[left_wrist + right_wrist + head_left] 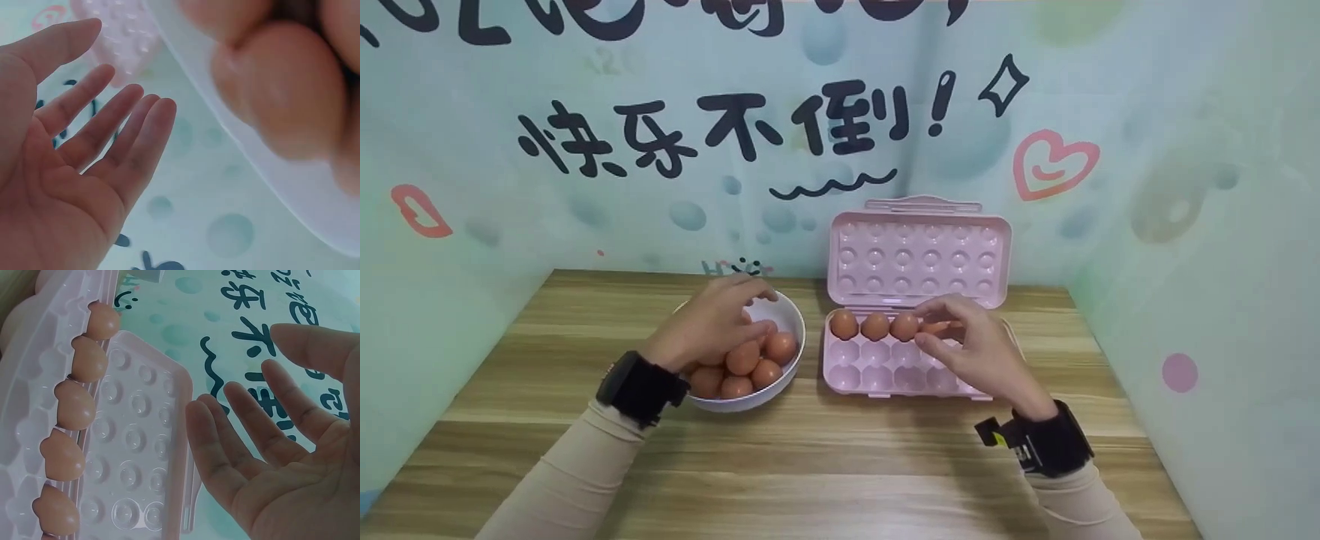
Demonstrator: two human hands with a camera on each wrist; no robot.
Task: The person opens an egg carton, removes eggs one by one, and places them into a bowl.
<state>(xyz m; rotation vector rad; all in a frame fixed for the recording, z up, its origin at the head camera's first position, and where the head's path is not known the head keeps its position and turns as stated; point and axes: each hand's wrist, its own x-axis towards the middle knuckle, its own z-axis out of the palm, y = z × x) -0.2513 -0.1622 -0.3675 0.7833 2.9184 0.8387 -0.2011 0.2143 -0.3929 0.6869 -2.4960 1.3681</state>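
Observation:
My left hand (709, 322) is over a white bowl (771, 309) of brown eggs (742, 358). In the left wrist view its fingers are spread and loosely bent, and the palm holds nothing. To the right stands a pink plastic egg box (844, 377) with its lid (919, 259) raised upright at the back. Brown eggs (874, 326) fill a line of cups along the hinge side; several show in the right wrist view. Over the right part of the box hovers my right hand (975, 352), covering some cups. The right wrist view has its palm bare, fingers relaxed and apart.
Box and bowl stand side by side on a wood-grain table (825, 480), with a narrow gap between them. A pale printed backdrop (682, 217) rises behind the table and continues along both sides. Both wrists wear black camera straps (641, 390).

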